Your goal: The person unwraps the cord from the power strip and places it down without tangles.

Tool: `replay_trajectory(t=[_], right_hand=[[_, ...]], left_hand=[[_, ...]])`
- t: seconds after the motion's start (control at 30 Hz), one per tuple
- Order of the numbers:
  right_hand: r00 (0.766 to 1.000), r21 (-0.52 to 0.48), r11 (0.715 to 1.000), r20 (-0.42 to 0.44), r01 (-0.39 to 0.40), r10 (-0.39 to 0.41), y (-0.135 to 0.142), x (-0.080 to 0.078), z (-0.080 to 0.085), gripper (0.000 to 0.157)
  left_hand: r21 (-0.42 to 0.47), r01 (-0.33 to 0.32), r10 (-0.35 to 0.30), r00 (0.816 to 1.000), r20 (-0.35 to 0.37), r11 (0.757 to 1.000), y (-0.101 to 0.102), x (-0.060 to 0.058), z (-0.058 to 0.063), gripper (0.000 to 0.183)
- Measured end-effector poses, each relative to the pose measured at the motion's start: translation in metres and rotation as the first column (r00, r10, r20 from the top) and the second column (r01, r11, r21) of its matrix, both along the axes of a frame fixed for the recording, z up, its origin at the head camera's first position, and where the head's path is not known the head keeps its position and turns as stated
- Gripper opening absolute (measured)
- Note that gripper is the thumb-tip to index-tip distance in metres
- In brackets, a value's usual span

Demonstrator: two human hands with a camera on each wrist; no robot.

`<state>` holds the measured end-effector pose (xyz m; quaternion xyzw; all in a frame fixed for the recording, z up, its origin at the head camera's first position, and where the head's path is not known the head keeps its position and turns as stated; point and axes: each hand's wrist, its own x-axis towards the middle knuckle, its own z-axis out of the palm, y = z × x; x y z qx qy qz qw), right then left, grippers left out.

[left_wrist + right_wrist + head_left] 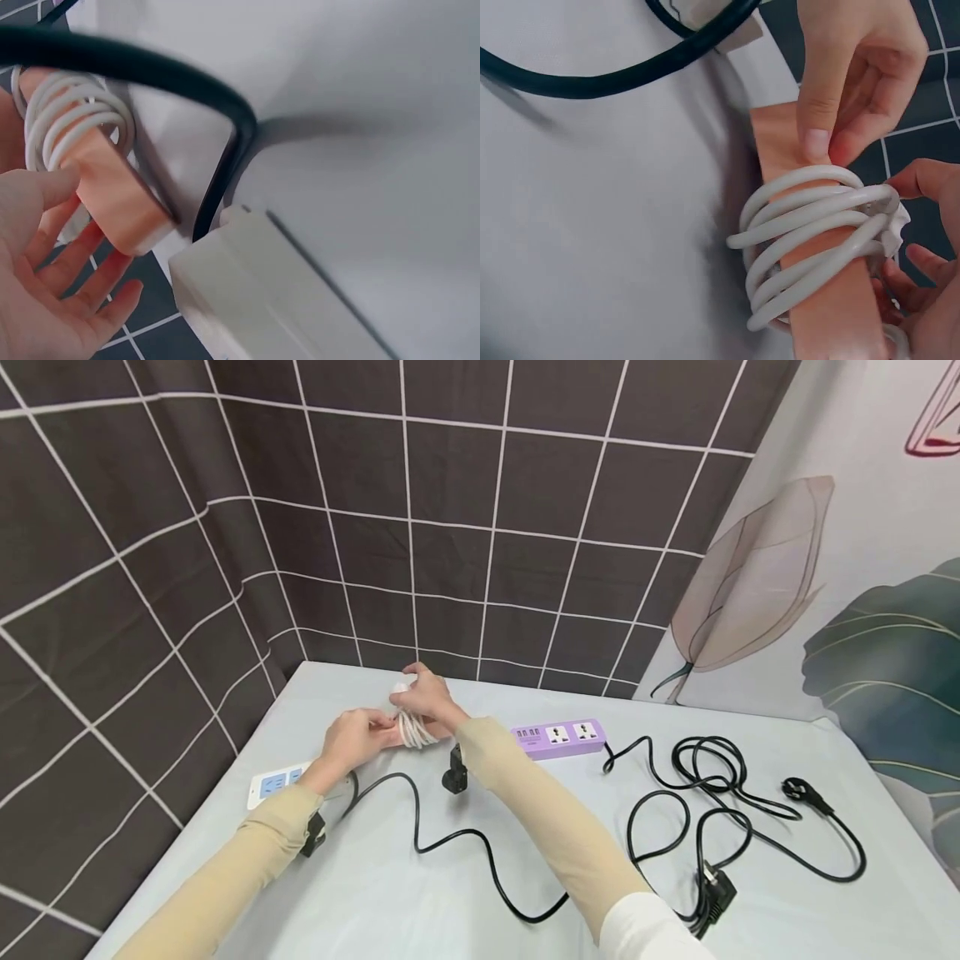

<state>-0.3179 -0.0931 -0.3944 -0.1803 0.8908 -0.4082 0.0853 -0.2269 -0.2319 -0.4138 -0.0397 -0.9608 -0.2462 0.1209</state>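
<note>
A salmon-orange bar-shaped block, perhaps a power strip, is wrapped around its middle with several loops of white cord. My left hand pinches one end of it, thumb on the near face, as the left wrist view also shows. On the far side of the loops, my right hand holds the white cord with thumb and fingertips. A white piece that looks like the cord's plug shows by those fingers; the hand partly hides it.
Under my left forearm lies a white power strip with blue sockets. A purple power strip lies right of my hands. Black cords run across the white table, with black plugs at several spots. Dark tiled cloth hangs behind.
</note>
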Motion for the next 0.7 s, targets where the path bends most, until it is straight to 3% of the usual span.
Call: replay_trajectory(t=[0.23, 0.47, 0.6, 0.7], right_hand=[[0.996, 0.025, 0.996, -0.019, -0.087, 0.087, 0.011, -0.002, 0.01, 0.044], [0.991, 0.002, 0.991, -0.029, -0.133, 0.133, 0.022, -0.001, 0.018, 0.032], [0.99, 0.008, 0.991, -0.046, -0.134, 0.134, 0.032, -0.003, 0.02, 0.03], [0.988, 0.031, 0.99, -0.062, -0.138, 0.14, 0.04, -0.005, 0.021, 0.029]], left_hand=[[-0.03, 0.137, -0.135, 0.99, 0.049, 0.99, -0.007, -0.012, 0.004, 0.044], [-0.019, 0.251, -0.245, 0.957, 0.158, 0.968, -0.008, -0.02, 0.008, 0.039], [0.01, 0.286, -0.281, 0.933, 0.226, 0.958, -0.008, -0.027, 0.012, 0.044], [0.025, 0.276, -0.27, 0.915, 0.3, 0.961, -0.008, -0.029, 0.016, 0.05]])
